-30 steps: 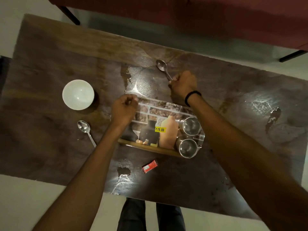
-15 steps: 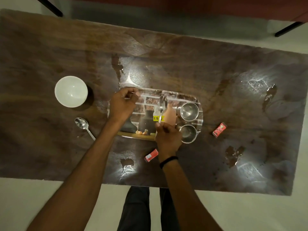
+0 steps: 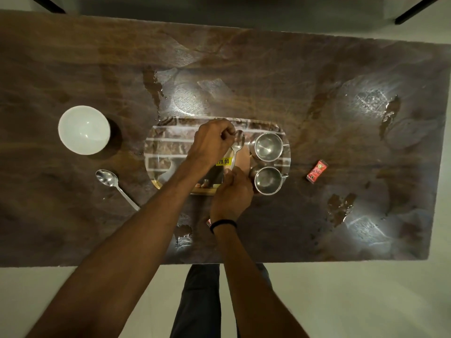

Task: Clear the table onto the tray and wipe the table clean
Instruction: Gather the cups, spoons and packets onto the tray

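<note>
The room is dim, and what light there is falls from above. It leaves white glare patches on the glossy table (image 3: 268, 69): one just beyond the tray (image 3: 156, 152), two towards the right end, and a smaller one near the front edge. The white bowl (image 3: 84, 130) is the brightest thing and casts a dark shadow to its right. The steel cups (image 3: 268, 146) catch small glints, as does the held spoon (image 3: 238, 142) (the one pinched between my left hand (image 3: 212, 142) and right hand (image 3: 231, 191)). The wide lens bows the table's edges. My forearms, nearest the camera, look dark and soft, while the tabletop is fairly sharp.
</note>
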Motion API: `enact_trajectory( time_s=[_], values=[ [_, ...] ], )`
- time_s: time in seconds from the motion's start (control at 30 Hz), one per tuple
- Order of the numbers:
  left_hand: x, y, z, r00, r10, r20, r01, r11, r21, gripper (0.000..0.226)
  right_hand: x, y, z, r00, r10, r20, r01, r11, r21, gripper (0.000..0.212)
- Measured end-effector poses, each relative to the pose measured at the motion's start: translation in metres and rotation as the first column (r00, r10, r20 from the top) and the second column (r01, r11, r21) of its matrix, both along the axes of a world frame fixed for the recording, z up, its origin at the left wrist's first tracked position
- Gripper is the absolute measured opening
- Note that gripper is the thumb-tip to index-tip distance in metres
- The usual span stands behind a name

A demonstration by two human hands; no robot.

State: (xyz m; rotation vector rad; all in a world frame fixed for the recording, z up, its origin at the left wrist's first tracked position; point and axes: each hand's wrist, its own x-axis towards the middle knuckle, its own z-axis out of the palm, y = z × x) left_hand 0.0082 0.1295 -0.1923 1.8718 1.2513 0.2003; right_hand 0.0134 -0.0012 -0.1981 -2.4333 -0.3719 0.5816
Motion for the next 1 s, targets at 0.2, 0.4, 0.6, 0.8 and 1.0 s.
enact_trajectory(
  time_s=[0.2,0.4,0.6,0.8,1.0],
  values=[
    [0.001,-0.003,-0.005,0.999,-0.040,0.016,0.040,0.998,0.039,0.030,-0.009,-0.008,-0.004,0.984,0.117,0.134,-0.120,0.993,0.015,0.028],
    [-0.004,0.003,-0.006,1.000,0.011,0.006,-0.011,0.995,0.103,0.023,-0.009,-0.005,-0.005,0.969,0.156,0.191,-0.165,0.986,0.034,0.029],
    [-0.003,0.005,-0.005,0.999,0.017,0.031,-0.019,0.996,0.089,0.023,-0.013,-0.014,-0.006,0.960,0.189,0.205,-0.199,0.980,0.030,0.030],
    [-0.012,0.000,0.002,0.997,0.062,0.055,-0.064,0.998,0.022,0.031,-0.015,-0.018,-0.001,0.960,0.169,0.221,-0.179,0.983,0.025,0.032],
    [-0.065,-0.019,0.031,0.933,0.357,0.048,-0.355,0.934,-0.048,0.021,-0.049,-0.027,0.029,0.961,0.258,0.095,-0.268,0.958,0.105,0.028]
  ],
)
